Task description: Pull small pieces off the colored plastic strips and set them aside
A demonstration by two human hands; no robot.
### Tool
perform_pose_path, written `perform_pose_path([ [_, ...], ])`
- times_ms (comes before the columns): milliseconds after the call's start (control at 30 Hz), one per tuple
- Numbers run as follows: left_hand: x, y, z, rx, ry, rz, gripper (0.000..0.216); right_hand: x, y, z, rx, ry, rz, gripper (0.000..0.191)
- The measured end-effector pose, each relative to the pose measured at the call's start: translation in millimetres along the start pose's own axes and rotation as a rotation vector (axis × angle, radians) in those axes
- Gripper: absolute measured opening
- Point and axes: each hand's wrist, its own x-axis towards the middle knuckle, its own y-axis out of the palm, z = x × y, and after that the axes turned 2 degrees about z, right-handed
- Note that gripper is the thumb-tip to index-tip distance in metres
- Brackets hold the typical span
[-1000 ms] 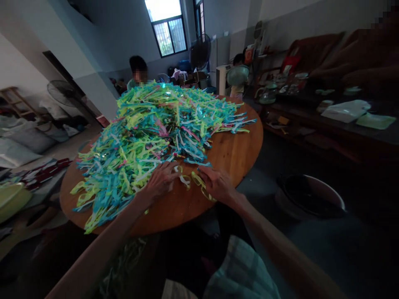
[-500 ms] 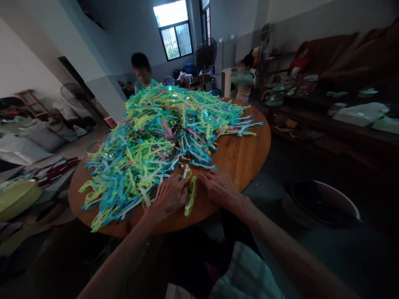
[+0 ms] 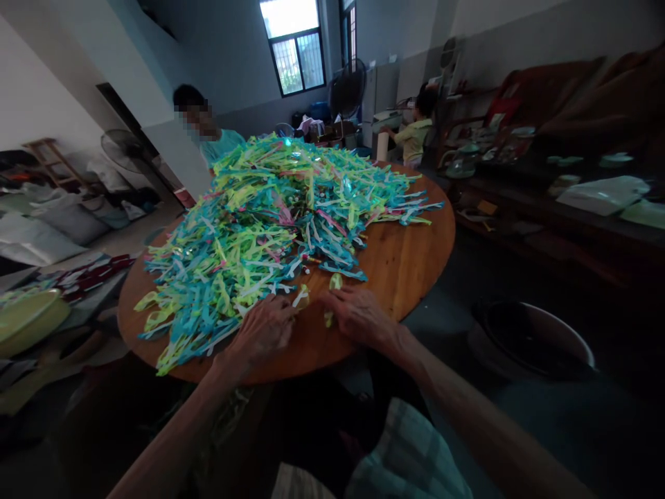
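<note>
My left hand (image 3: 264, 322) is closed, its fingertips pinching a pale yellow and white plastic strip (image 3: 301, 296) just above the table's near side. To its right, my right hand (image 3: 358, 312) has its fingers curled over a looped yellow-green plastic strip (image 3: 336, 281); one end shows beyond the fingers and another below them, and the middle is hidden. In front of both hands spreads a large tangled heap of soft plastic strips (image 3: 244, 242), mostly blue and yellow-green with some white and pink. The heap lies on a round wooden table (image 3: 405, 256).
One person (image 3: 221, 142) is behind the heap at the left, another (image 3: 415, 132) further back at the right. A dark tub with a pale rim (image 3: 566, 326) stands on the floor to the right. A yellow basin (image 3: 31, 322) and full sacks (image 3: 36, 235) are at the left.
My left hand has shifted slightly left, with the pale strip at its fingertips. My right hand has come over the yellow-green strip, which lay between the hands. The person at the left has moved left.
</note>
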Motion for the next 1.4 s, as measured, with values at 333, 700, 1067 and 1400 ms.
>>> perform_pose_path([
  [333, 43.6, 5.4, -19.5, 0.025, -0.284, 0.084, 0.024, -13.2, 6.8, 17.4, 0.772, 0.28, -0.557, 0.03],
  [700, 37.0, 6.8, -26.7, 0.04, -0.128, 0.038, 0.022, -24.2, -5.6, 31.2, 1.75, 0.7, -0.394, 0.041],
  [1067, 9.8, -7.1, -45.9, -0.254, 0.158, -0.253, 0.023, -25.5, -4.6, 31.9, 1.72, 0.676, -0.351, 0.038],
  [1400, 8.3, -4.0, -44.7, -0.208, 0.17, -0.263, 0.027, -29.5, -0.2, 32.4, 1.661, 0.635, -0.303, 0.038],
])
